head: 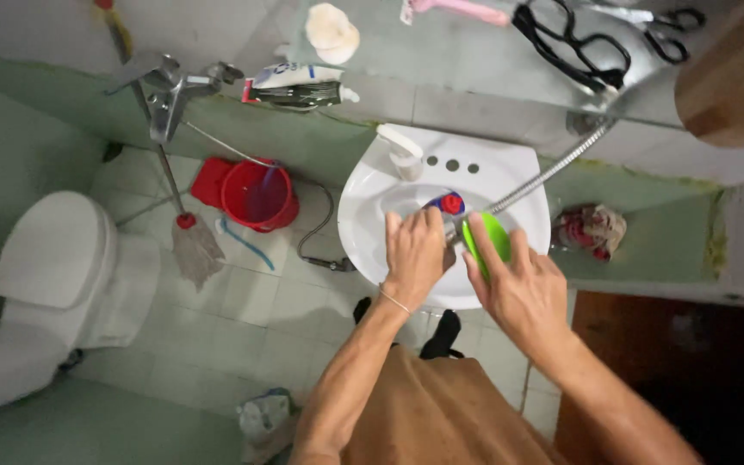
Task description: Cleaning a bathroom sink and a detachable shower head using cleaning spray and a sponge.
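Over the white sink (363,202), the left hand (415,254) curls its fingers around the metal end of a flexible hose (553,168), beside a blue and red object (446,204) in the basin. The right hand (523,288) pinches a green sponge (488,241) between thumb and fingers, touching the hose end. A red bucket (258,196) and a mop (193,245) stand on the floor, left of the sink.

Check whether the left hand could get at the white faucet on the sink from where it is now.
Probably yes: the left hand is over the sink basin, and nothing lies between it and the white faucet.

1 sink (510,168), 1 toilet (53,258), 1 bucket (260,196), 1 mop (193,245), 2 hands (467,267).
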